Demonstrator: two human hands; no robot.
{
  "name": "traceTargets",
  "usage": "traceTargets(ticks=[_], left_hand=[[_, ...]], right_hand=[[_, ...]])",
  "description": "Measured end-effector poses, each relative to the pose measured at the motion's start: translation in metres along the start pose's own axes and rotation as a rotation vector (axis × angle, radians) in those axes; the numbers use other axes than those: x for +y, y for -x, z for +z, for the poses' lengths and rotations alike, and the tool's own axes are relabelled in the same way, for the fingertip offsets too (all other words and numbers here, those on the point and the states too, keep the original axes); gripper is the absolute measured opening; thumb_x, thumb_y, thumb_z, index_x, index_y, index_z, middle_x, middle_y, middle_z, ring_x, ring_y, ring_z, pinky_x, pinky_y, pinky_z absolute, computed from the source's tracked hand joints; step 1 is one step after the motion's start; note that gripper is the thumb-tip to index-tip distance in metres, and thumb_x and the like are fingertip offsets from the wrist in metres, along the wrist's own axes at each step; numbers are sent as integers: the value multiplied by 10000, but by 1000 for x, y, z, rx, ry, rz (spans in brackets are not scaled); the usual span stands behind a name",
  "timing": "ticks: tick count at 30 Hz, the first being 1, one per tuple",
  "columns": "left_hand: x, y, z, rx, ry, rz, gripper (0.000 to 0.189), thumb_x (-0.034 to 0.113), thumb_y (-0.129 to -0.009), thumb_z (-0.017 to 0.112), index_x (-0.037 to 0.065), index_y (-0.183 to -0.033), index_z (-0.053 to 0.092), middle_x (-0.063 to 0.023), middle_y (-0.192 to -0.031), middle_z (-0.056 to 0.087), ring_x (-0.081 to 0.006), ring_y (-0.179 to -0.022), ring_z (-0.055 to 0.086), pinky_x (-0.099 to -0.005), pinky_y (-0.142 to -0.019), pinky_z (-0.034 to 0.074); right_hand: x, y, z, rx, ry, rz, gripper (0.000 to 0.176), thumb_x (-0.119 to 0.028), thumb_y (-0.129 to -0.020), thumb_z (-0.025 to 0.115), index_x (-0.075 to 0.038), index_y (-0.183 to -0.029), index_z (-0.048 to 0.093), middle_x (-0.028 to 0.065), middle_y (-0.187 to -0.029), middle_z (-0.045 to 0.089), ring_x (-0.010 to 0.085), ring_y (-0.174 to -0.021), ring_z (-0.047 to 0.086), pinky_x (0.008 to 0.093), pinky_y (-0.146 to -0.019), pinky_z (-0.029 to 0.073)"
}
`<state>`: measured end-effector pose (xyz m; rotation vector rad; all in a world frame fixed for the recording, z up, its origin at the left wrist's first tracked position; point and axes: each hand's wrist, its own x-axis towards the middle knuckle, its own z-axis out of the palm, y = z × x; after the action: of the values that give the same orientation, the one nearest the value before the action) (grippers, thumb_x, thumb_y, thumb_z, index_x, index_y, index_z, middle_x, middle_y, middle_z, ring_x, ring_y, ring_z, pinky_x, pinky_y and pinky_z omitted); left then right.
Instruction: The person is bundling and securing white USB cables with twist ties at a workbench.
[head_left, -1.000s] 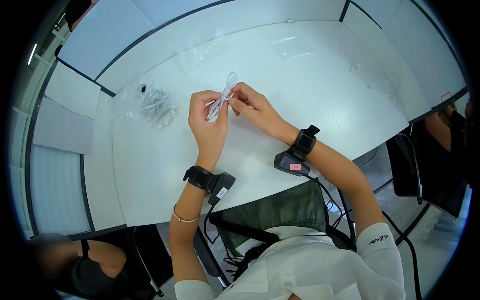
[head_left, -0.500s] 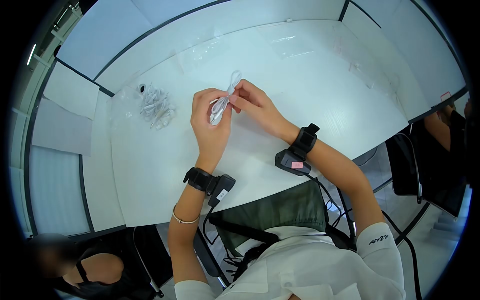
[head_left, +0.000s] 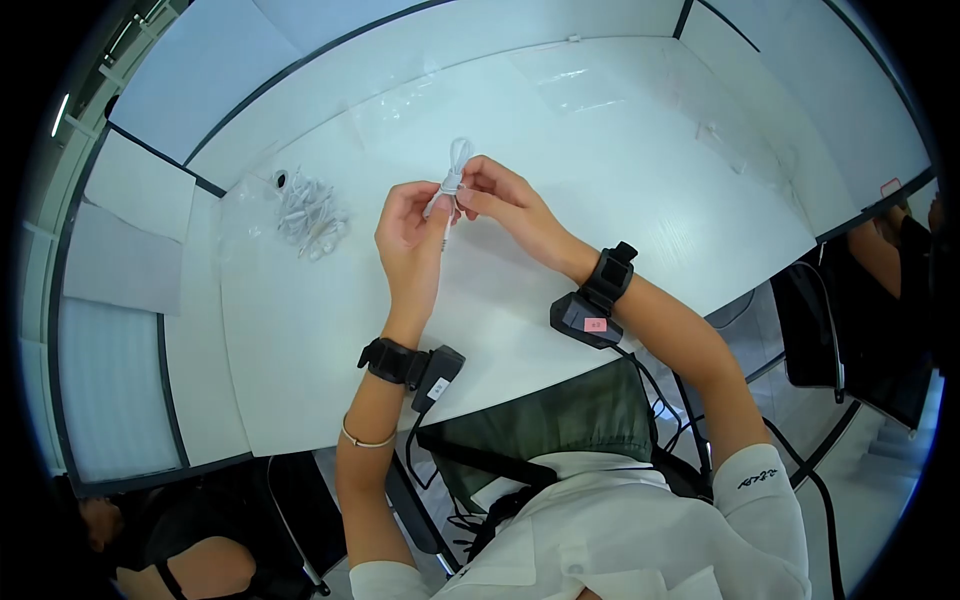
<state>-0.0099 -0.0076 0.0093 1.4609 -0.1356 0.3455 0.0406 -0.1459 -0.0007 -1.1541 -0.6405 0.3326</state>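
Observation:
A coiled white cable (head_left: 459, 156) is held up between my two hands over the white table (head_left: 560, 190). Its upper loop sticks out above my fingers, and a short straight end hangs below my left thumb. My left hand (head_left: 412, 222) is closed around the lower part of the bundle. From the other side, my right hand (head_left: 503, 200) pinches at the bundle's middle with thumb and fingers. Part of the cable is hidden behind my left thumb.
A heap of white cables (head_left: 310, 215) lies on the table at the left, beside a clear plastic bag and a small dark round thing (head_left: 281, 179). Clear plastic bags (head_left: 580, 88) lie toward the back. Low white partitions edge the table. Other people sit at lower left and far right.
The bundle has shifted slightly left and turned more upright. My left thumb now covers the lower loops that showed before. The person at lower left has moved.

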Motion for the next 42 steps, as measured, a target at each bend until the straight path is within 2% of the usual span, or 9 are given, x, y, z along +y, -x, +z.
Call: traceTargets(ticks=[3,10,18,27,28,42], left_hand=[[7,2,5,65,-26,56,173,30,-860,558,-23,-1016,507,-82,-893,560,-140,-796,579,-249,-707,470],[7,2,4,77,-104,83,141,29,-850,574,-35,-976,561,-103,-899,616,-147,-813,597,-271,-735,477],[5,3,4,101,-86,74,131,28,-850,576,-39,-960,555,-117,-908,619,-156,-822,601,-279,-748,480],[7,5,4,81,-77,90,126,46,-847,590,-18,-947,550,-94,-896,618,-128,-835,584,-257,-750,461],[6,5,4,81,-83,102,133,55,-854,588,-26,-952,550,-114,-904,620,-153,-810,601,-275,-750,470],[3,4,4,39,-2,44,194,104,-882,556,-35,-1011,514,-105,-901,598,-141,-793,575,-283,-739,476]], right_hand=[[-1,1,1,-6,-47,16,142,-156,-894,487,-49,-987,492,6,-856,510,90,-803,493,238,-724,393],[1,0,-1,-18,-12,-3,130,-136,-896,493,-45,-988,488,7,-870,509,96,-830,511,239,-728,396],[0,0,1,-25,-20,-2,135,-132,-889,515,-49,-991,486,8,-895,520,95,-827,516,242,-724,403],[-3,0,0,-25,-52,24,120,-152,-891,517,-57,-961,497,13,-874,540,89,-820,521,236,-723,399],[-1,0,-1,-21,-58,20,129,-157,-888,525,-57,-965,499,14,-879,544,86,-818,521,235,-723,399],[-1,1,1,24,15,16,161,-124,-896,505,-12,-1011,519,36,-884,552,98,-794,507,253,-753,433]])
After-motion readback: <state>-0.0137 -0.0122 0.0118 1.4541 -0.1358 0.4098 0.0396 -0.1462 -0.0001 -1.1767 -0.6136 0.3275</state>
